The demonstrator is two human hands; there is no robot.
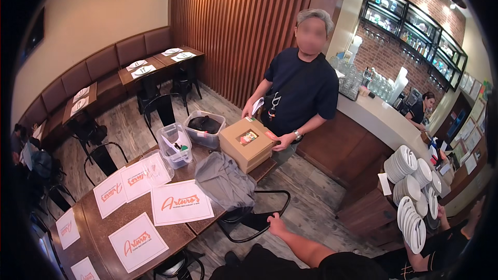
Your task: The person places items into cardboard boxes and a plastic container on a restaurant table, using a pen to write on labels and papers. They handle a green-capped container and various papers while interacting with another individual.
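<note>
My right hand (277, 224) reaches in from the lower right, its fingers closed on the edge of a black metal chair (259, 220). This chair stands at the near right end of a brown wooden table (93, 224). My left hand is out of the picture. On the table, close to the chair, lies a crumpled grey cloth bag (224, 179). Behind it are stacked brown cardboard boxes (248, 142), the top one with a small window. A person in a dark shirt (305, 83) stands beyond them, one hand touching the boxes and the other holding something white.
Several white paper placemats (139, 241) with orange print cover the table. Two clear plastic bins (176, 151) stand near the boxes, one holding something black. At right, another person's hand is at stacked white plates (412, 225). A bar counter (373, 116) runs behind.
</note>
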